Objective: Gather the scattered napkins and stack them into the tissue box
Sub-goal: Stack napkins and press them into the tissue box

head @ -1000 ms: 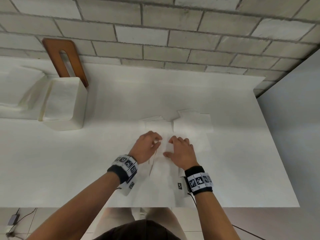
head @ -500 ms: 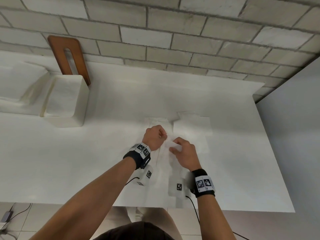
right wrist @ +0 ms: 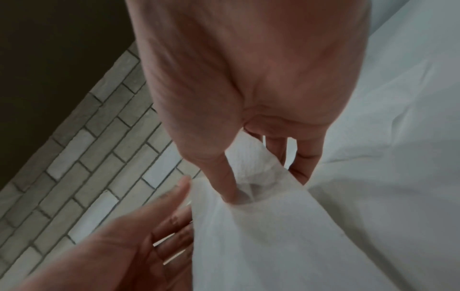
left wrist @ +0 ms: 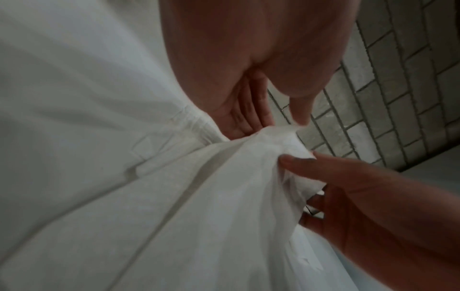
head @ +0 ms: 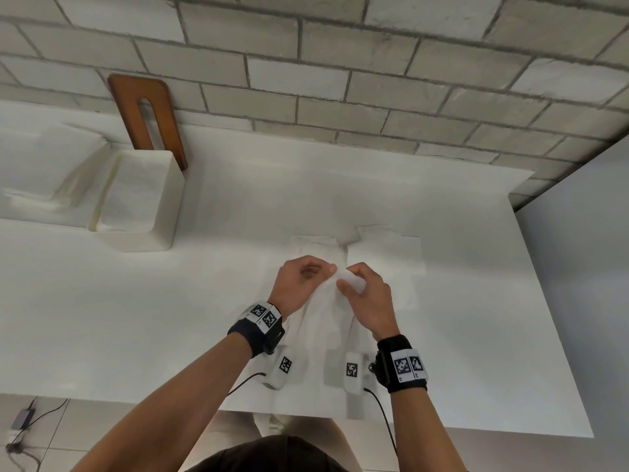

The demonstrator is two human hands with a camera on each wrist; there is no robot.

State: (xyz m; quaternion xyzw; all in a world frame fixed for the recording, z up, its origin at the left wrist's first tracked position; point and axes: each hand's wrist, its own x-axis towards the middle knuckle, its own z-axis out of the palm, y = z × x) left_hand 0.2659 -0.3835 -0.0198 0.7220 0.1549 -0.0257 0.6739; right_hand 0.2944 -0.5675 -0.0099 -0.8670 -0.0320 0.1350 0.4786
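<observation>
A white napkin (head: 326, 321) is lifted off the table at its far end, and both hands hold that end. My left hand (head: 331, 268) pinches the top edge between thumb and fingers (left wrist: 251, 118). My right hand (head: 344, 281) pinches it just beside, with the thumb (right wrist: 230, 189) pressed into the fold of the napkin (right wrist: 273, 236). More white napkins (head: 384, 257) lie flat on the table just beyond the hands. The white tissue box (head: 170, 206) stands open at the left with napkins inside.
A brown wooden lid (head: 149, 120) leans on the brick wall behind the box. Left of the box lies a loose heap of white napkins (head: 41, 172). The white table (head: 476, 335) ends at the right and near edges; cables trail from my wrists.
Both hands went from pressing on the napkin on the table to pinching it. They have risen and raised its far end off the table.
</observation>
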